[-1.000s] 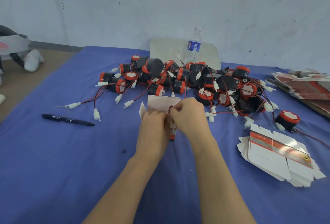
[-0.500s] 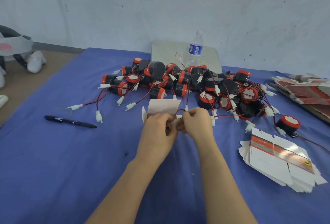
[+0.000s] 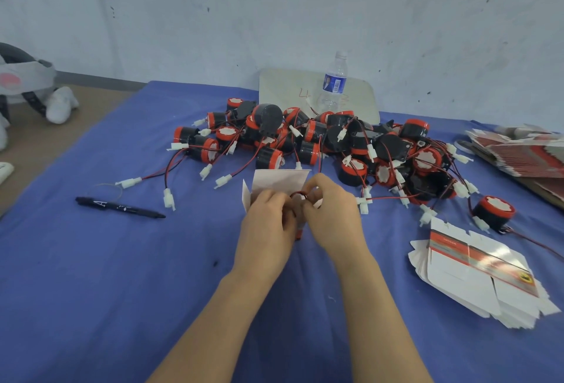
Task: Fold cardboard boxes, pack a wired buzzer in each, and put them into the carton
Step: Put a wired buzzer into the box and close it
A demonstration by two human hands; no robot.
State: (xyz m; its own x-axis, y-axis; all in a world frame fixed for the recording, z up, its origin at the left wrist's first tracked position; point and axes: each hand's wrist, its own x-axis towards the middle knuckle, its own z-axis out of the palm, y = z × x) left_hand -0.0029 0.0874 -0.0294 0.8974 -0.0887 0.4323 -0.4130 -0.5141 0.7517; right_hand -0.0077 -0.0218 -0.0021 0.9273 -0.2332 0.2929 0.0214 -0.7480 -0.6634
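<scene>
Centrally: small white cardboard box [image 3: 279, 179], top flap open, gripped in the curled left hand [image 3: 268, 220]; right hand [image 3: 332, 211] pinches a looped red wire [image 3: 297, 194] at its mouth, buzzer body hidden. Heap of round black-and-red wired buzzers [image 3: 320, 141] at twelve o'clock; flat printed box blanks [image 3: 476, 272] at four o'clock. Risk: the springy wire may pop out and jam the flap. Carton unseen.

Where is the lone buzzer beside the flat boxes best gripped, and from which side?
Grip the lone buzzer by its round black side wall, coming down from above: it stands apart from the pile, white face upward, its wire trailing right.
</scene>
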